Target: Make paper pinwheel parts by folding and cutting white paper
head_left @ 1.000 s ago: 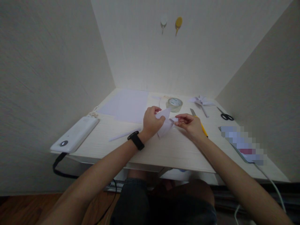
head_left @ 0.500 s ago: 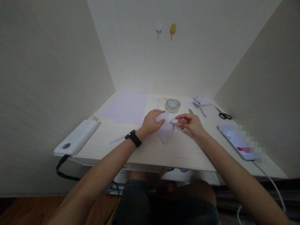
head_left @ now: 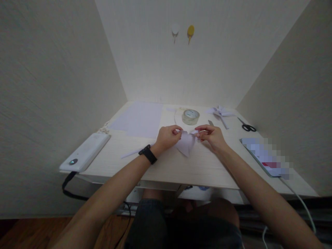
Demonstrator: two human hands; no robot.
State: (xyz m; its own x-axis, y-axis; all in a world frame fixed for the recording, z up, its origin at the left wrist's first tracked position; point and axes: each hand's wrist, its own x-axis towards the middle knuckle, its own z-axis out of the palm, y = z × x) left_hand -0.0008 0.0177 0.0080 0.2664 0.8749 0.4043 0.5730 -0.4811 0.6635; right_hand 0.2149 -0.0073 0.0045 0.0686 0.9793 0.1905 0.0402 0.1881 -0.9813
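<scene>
A white sheet of paper (head_left: 186, 143), curved and partly folded, is held just above the desk between my two hands. My left hand (head_left: 169, 136), with a black watch on its wrist, pinches the paper's upper left part between thumb and fingertips. On the other side, my right hand (head_left: 210, 135) pinches its upper right corner. A thin white paper stick (head_left: 130, 153) lies under my left wrist. Beyond my hands stands a roll of clear tape (head_left: 190, 117). A paper pinwheel (head_left: 220, 113) on a stick lies at the back right.
White paper sheets (head_left: 145, 119) lie at the back left. Black-handled scissors (head_left: 249, 128) and a phone (head_left: 264, 157) with a cable are on the right. A white power bank (head_left: 85, 152) sits at the left edge. A flat grey strip (head_left: 210, 122) lies behind my right hand.
My left hand has moved slightly down, its fingers now pinching closer to the paper's top edge. The paper has changed shape, bending more between my hands. My right hand stays nearly in place.
</scene>
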